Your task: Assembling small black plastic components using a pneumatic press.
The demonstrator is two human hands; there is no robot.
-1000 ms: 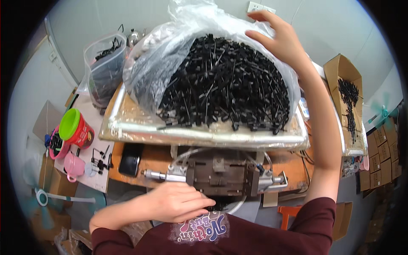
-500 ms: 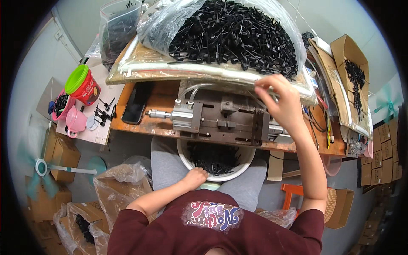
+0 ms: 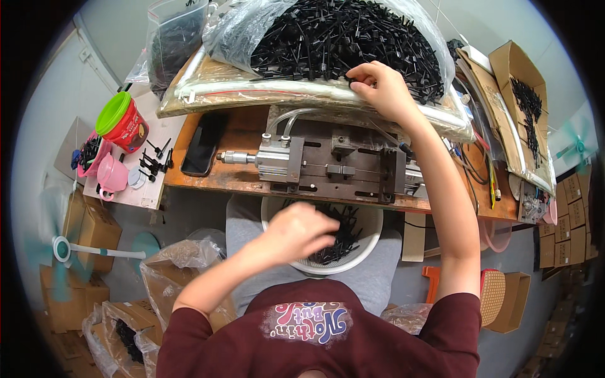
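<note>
The right hand (image 3: 381, 91) is at the near edge of a heap of black plastic pieces (image 3: 340, 41), its fingertips bent together; whether they pinch a piece, I cannot tell. The heap lies in a clear bag (image 3: 239, 47) on the far side of the table (image 3: 236, 183). The left hand (image 3: 296, 233), blurred and with fingers part-curled, is over a white basket (image 3: 374, 244) holding more black pieces (image 3: 346, 236); its grip cannot be told. Between heap and basket sits a metal machine (image 3: 343, 170), with a phone (image 3: 203, 146) to its left.
</note>
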